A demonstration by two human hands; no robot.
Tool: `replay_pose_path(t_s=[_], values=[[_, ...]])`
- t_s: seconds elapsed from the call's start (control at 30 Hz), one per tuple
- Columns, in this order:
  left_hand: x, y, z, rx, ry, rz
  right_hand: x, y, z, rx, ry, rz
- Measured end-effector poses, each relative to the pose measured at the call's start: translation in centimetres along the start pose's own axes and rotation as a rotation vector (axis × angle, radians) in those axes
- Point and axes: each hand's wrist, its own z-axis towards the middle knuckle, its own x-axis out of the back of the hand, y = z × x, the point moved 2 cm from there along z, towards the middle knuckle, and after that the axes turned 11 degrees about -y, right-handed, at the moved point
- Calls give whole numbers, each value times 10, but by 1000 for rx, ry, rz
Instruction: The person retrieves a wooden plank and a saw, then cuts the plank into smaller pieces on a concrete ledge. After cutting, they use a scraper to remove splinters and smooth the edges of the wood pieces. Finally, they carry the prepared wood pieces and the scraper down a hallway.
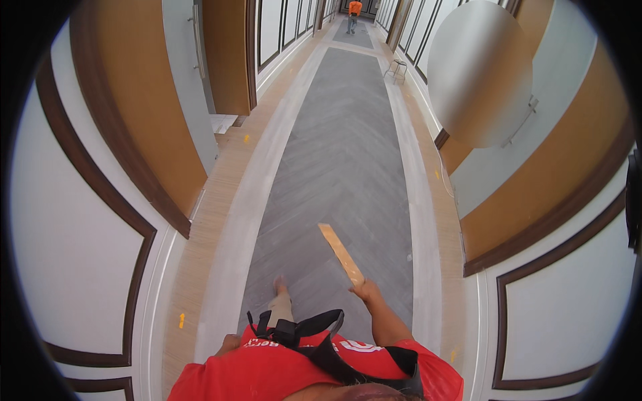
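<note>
Gripping one end of a flat wooden strip (341, 254), the right hand (366, 291) is closed around it, and the strip angles up and away from the hand over the grey floor panel (341, 154). The left hand (229, 343) sits low beside the red shirt (267, 371), left of the strip and well apart from it; only a small part of it shows, so I cannot tell whether it is curled or loose, and nothing is seen in it. A black strap harness (314, 337) crosses the shirt just below the strip-holding hand. One leg with a bare foot (279, 294) is planted on the grey panel, left of the strip's lower end.

Outward from the strip, the grey panel runs down the middle of a corridor, bordered by pale stone bands (231, 254) and light wood-toned flooring. White wall panels with dark trim (73, 234) stand to the left of the strip, with tan door surrounds (144, 113) beyond them, and similar panels to the right. Far beyond the strip's upper end, a small metal stool (397, 69) stands by the right wall, and another person in an orange top (354, 13) stands at the corridor's distant end.
</note>
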Motion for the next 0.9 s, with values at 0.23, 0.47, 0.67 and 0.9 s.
replay_pose_path(t_s=[0.23,0.47,0.67,0.9], values=[[75,162,111,3,-80,135,61,-35,120,-9,29,8],[261,479,250,-282,146,272,64,7,169,-381,-194,271],[324,647,314,-340,211,219,91,17,268,-592,-261,393],[305,742,367,-181,-242,281,250,-44,443,-489,-327,241]])
